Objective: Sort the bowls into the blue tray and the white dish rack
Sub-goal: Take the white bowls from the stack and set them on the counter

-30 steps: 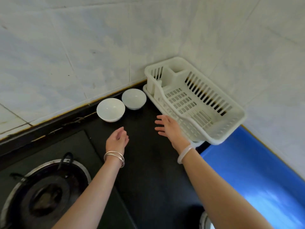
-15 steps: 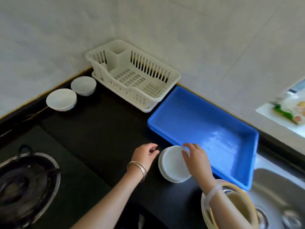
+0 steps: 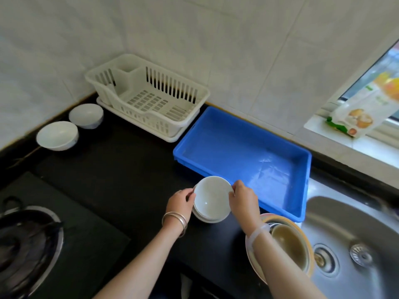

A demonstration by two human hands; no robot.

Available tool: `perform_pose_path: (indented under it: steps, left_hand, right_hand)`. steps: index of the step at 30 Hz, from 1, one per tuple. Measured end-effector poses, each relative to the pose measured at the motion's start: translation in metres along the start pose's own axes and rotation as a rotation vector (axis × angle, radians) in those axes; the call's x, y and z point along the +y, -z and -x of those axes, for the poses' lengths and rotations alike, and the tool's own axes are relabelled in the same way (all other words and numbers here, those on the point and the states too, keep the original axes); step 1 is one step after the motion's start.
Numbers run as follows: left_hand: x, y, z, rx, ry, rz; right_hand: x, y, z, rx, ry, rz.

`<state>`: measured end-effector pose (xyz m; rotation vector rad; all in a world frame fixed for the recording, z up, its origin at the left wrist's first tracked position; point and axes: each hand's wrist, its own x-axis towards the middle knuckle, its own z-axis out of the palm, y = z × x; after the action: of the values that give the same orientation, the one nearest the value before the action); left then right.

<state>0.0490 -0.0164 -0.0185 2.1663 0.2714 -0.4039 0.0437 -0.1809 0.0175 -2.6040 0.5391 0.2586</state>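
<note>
The left hand [image 3: 180, 201] and right hand [image 3: 245, 198] are pinching opposite rim edges of the top bowl [image 3: 211, 197], which is sitting on a stack [image 3: 208, 220] on the bench [image 3: 121, 169], just beside the blue tray [image 3: 226, 147]. The white dish rack [image 3: 151, 98] is standing behind.

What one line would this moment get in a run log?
left hand: grips top bowl rim | right hand: grips opposite rim | stack: on counter beside blue tray | white dish rack: no bowls

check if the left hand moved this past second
Yes, rightward: the left hand went from the wall-side bowls to the bowl stack beside the blue tray.
</note>
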Motion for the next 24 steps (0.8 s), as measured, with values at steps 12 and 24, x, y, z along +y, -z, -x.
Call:
perform_pose_path:
  steps: [12,24]
  left_hand:
    - [0.013,0.001,-0.01,0.093,0.136,-0.058]
    - [0.027,0.009,-0.009,0.15,0.118,0.098]
  right_hand:
    - [0.013,0.022,0.003,0.083,-0.054,-0.17]
    - [0.02,0.057,0.011,0.114,-0.059,-0.287]
